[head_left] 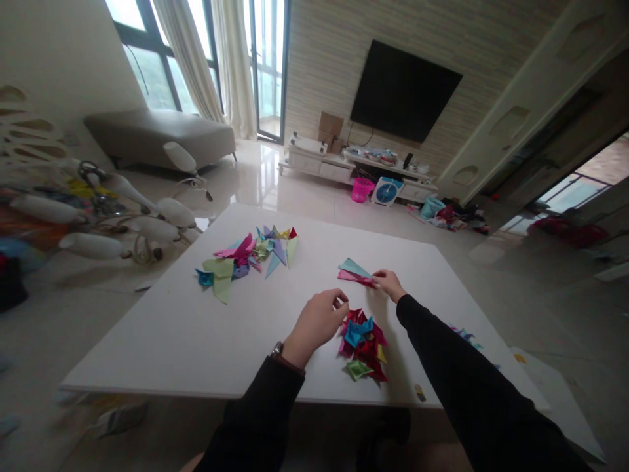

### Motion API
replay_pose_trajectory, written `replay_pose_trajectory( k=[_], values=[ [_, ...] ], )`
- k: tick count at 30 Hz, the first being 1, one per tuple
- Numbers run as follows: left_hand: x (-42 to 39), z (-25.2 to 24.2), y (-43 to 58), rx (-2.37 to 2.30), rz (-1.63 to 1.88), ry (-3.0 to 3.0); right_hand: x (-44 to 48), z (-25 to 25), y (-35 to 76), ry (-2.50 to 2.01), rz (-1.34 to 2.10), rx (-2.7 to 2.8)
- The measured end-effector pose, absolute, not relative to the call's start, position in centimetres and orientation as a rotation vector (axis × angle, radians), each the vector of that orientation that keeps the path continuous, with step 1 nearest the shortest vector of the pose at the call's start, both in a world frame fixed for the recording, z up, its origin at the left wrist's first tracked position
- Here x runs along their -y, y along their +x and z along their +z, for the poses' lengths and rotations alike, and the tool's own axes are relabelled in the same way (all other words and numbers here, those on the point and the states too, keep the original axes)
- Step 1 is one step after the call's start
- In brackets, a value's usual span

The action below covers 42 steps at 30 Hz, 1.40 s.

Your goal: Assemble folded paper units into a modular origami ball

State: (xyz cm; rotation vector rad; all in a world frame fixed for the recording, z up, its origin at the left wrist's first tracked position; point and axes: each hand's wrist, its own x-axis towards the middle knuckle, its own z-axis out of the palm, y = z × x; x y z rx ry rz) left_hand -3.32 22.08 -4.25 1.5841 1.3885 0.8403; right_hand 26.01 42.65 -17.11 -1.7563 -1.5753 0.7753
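Note:
A white table (196, 328) carries folded coloured paper pieces. My left hand (318, 321) is curled closed just left of a small pile of red, blue and green folded pieces (362, 344); whether it holds anything is hidden. My right hand (389, 284) pinches the near corner of a flat stack of pink and teal paper triangles (354, 272). A larger loose heap of folded papers (248, 259), in green, pink, purple and yellow, lies at the table's far left.
A white lamp with several bulb-shaped shades (122, 216) lies left of the table. Beyond are a grey sofa (157, 134), a wall television (403, 88), a low cabinet (354, 170) and a pink basket (362, 189). More papers (464, 335) lie at the table's right edge.

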Motion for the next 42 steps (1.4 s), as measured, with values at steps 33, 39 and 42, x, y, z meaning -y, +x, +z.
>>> replay_pose_trajectory(
  k=[33, 39, 42],
  values=[
    [-22.3, -4.9, -2.5, -1.351, 0.803, 1.628, -43.5, -16.8, 26.4, -1.946, 0.512, 1.694],
    [-21.8, -4.4, -2.3, -1.353, 0.8, 1.648, -42.8, -15.6, 25.8, -1.938, 0.414, 1.803],
    [-21.5, -4.2, -2.0, -1.364, 0.811, 1.667, -42.3, -15.0, 24.1, -1.891, 0.374, 1.871]
  ],
)
